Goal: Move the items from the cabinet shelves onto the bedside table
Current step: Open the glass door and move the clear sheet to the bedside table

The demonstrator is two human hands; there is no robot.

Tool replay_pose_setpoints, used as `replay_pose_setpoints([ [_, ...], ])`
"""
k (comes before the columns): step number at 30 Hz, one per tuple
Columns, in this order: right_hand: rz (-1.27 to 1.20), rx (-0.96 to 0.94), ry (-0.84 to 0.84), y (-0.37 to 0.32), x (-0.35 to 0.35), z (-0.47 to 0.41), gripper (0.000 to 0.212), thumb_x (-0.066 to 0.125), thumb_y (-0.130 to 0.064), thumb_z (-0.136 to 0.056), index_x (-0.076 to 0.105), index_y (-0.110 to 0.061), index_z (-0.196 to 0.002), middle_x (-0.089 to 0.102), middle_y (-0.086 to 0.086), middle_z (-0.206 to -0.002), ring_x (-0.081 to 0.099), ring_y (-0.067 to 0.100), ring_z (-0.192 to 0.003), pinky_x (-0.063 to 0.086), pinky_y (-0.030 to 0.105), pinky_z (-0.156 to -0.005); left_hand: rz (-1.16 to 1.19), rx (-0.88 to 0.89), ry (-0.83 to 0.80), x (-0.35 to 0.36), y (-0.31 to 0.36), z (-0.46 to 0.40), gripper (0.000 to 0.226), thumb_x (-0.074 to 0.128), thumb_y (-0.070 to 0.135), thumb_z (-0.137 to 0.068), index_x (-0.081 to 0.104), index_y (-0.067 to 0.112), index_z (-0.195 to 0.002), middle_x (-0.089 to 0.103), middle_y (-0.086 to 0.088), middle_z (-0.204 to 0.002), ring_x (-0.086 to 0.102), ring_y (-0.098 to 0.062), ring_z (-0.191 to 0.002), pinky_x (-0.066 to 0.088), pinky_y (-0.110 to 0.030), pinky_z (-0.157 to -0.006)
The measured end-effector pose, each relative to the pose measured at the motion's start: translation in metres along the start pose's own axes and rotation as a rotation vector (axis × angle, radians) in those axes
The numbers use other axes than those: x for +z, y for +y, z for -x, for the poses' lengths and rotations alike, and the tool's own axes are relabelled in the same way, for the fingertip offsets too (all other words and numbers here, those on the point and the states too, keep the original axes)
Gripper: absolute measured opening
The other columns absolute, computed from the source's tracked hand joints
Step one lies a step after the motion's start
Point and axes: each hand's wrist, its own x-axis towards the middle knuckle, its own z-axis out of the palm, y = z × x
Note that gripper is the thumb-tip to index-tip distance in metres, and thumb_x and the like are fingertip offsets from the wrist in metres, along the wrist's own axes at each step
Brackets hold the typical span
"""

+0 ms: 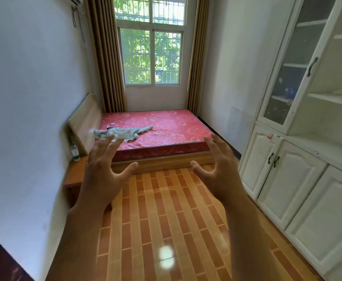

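Shelves of the white cabinet [300, 82] on the right are where the task's items sit: behind its glass door [285, 74] blurred dark and blue shapes show on the middle and lower shelves, too hazy to name, while the open shelves just right of the door look bare from this angle. The door appears shut, with its dark handle [312, 66] on the right edge, so it likely has to be swung open before anything can come out. The bedside table [74, 175], the goal, stands against the left wall just near of the bed's headboard, with 1 plastic bottle [75, 152] upright at its far end; the rest of its top is partly hidden by the left hand [103, 169]. Both hands are raised in mid-air over the tiled floor [162, 220], between cabinet and table. The left hand's fingers are spread and straight, holding nothing; the right hand [218, 171] has fingers fanned and slightly bent, also holding nothing. That readiness suggests no item is yet in transit. Farther off, a crumpled pale cloth [121, 133] lies on the red mattress [166, 126] below the window.
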Motion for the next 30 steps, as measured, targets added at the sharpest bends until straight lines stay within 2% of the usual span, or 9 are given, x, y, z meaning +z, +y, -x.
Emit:
replay_pose_setpoints([
  [5, 0.005, -0.02, -0.03, 0.008, 0.022, -0.026, 0.082, 0.062, -0.061, -0.091, 0.026, -0.039, -0.161, 0.021, -0.01, -0.172, 0.02, 0.018, -0.159, 0.025, 0.055, -0.125, 0.004, -0.053, 0.029, 0.012, -0.015, -0.018, 0.082, 0.075, 0.054, -0.088, 0.039, 0.035, -0.158, 0.034, 0.003, -0.168, 0.029, -0.026, -0.156, 0.037, -0.06, -0.119],
  [10, 0.004, -0.038, -0.032, 0.006, 0.058, -0.064, 0.081, 0.06, -0.064, -0.09, 0.026, -0.041, -0.16, 0.02, -0.012, -0.172, 0.019, 0.017, -0.159, 0.027, 0.06, -0.125, 0.007, -0.021, 0.035, 0.029, -0.048, -0.056, 0.081, 0.076, 0.052, -0.087, 0.041, 0.033, -0.158, 0.036, 0.002, -0.168, 0.031, -0.025, -0.155, 0.038, -0.056, -0.12],
  [18, -0.038, -0.032, -0.029, -0.018, 0.126, -0.149, 0.078, 0.069, -0.054, -0.094, 0.03, -0.041, -0.16, 0.021, -0.015, -0.171, 0.017, 0.015, -0.159, 0.024, 0.051, -0.126, 0.03, -0.011, 0.055, 0.047, -0.124, -0.144, 0.08, 0.078, 0.049, -0.087, 0.042, 0.032, -0.157, 0.037, 0.002, -0.167, 0.032, -0.026, -0.155, 0.034, -0.053, -0.12],
  [24, -0.06, -0.021, -0.023, -0.036, 0.183, -0.207, 0.078, 0.069, -0.055, -0.093, 0.029, -0.044, -0.159, 0.02, -0.016, -0.171, 0.019, 0.015, -0.158, 0.029, 0.059, -0.125, 0.06, 0.02, 0.069, 0.05, -0.182, -0.202, 0.078, 0.082, 0.04, -0.087, 0.047, 0.026, -0.155, 0.042, -0.002, -0.163, 0.036, -0.028, -0.151, 0.034, -0.051, -0.118],
  [30, -0.008, -0.056, -0.029, -0.045, 0.231, -0.248, 0.079, 0.069, -0.057, -0.093, 0.029, -0.043, -0.16, 0.019, -0.017, -0.171, 0.017, 0.013, -0.159, 0.026, 0.057, -0.126, 0.075, -0.001, 0.065, 0.06, -0.234, -0.24, 0.077, 0.081, 0.041, -0.087, 0.048, 0.026, -0.155, 0.041, 0.0, -0.163, 0.035, -0.026, -0.151, 0.034, -0.049, -0.117],
])
